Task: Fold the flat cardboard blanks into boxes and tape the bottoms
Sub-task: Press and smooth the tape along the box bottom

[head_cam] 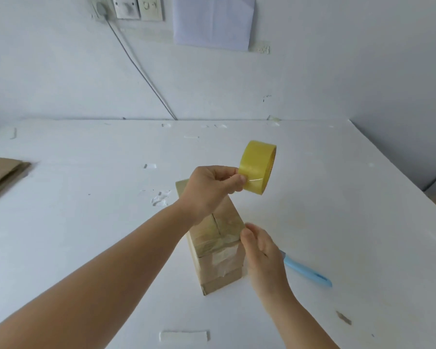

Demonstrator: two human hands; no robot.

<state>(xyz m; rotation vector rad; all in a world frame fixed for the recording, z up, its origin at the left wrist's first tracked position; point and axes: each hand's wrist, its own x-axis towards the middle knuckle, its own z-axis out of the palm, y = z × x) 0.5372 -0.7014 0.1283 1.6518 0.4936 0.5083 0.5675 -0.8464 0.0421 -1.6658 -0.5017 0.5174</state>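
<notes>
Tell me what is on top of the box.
Clear tape covers the near end of the box seam. The left hand hides the far end; the inside is unseen.

Two bare forearms and hands reach into view from the bottom edge — no sleeves, gloves, watch or rings are seen on either. The left hand (213,188) shows its back and knuckles, with short, unpainted nails. The right hand (262,250) shows its thumb side and wrist — the forearm is bare to the frame's edge.
</notes>
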